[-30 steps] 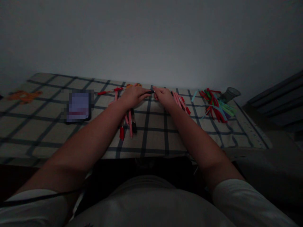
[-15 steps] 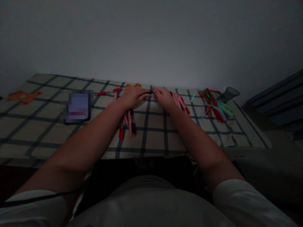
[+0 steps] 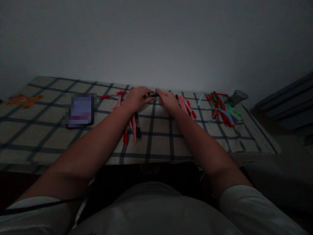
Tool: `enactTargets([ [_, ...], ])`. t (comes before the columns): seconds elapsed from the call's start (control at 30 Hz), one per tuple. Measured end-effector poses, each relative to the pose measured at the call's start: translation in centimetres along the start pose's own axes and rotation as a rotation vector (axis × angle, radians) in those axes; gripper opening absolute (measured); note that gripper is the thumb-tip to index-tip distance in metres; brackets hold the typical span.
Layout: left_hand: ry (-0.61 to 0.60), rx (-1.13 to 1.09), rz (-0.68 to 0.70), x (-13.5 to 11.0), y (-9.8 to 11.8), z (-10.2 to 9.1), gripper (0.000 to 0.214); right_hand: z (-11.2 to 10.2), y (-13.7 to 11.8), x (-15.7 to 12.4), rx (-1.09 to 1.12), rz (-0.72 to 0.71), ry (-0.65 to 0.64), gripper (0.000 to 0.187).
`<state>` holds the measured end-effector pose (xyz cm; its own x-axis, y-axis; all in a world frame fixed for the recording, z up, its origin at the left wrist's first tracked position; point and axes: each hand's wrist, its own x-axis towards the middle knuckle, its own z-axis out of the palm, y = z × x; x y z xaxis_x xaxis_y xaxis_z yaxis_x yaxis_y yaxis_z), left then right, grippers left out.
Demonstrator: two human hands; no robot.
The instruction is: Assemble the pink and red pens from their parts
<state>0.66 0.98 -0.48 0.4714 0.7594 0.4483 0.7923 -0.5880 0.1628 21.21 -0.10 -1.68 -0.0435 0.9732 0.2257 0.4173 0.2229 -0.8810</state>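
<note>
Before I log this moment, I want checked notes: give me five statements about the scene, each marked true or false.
1. A thin black pen-like stick spans the gap between left hand and right hand. True.
2. A flat orange figure lies left of both hands. True.
3. Only black pens lie by the left forearm. False: pink, red and black pens do.
4. Loose, thin, colourful strips lie beside a grey cup-like container. True.
5. The right hand rests on the strips. False: it grips the stick's end.

Fingers [image 3: 148, 90] partly hide what seems a pen [image 3: 155, 95].
</note>
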Motion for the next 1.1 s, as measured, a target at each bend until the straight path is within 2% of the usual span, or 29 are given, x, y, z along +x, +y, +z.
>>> enactTargets([
  [0.33,0.002,0.022,0.013,0.1,-0.8,0.4,0.036,-0.3,-0.7,-0.2,0.018,0.024,0.052,0.067],
  [0.6,-0.069,0.032,0.054,0.3,-1.0,0.3,0.042,-1.0,0.1,0.2,-0.043,-0.095,-0.001,0.058],
  [0.73,-0.076,0.051,0.039,0.3,-0.7,0.1,0.041,-0.8,0.4,0.7,-0.014,-0.126,-0.004,0.046],
  [0.83,-0.067,0.052,0.029,0.2,-0.7,-0.1,0.043,-0.8,0.2,0.6,0.045,-0.094,-0.022,0.037],
  [0.97,-0.07,0.068,-0.01,0.0,-0.4,-0.3,0.041,-1.1,0.0,0.4,0.031,-0.042,0.026,0.052],
  [1.1,-0.105,0.107,-0.045,-0.2,0.2,-0.8,0.042,-1.5,0.4,0.4,0.009,-0.004,0.019,0.063],
])
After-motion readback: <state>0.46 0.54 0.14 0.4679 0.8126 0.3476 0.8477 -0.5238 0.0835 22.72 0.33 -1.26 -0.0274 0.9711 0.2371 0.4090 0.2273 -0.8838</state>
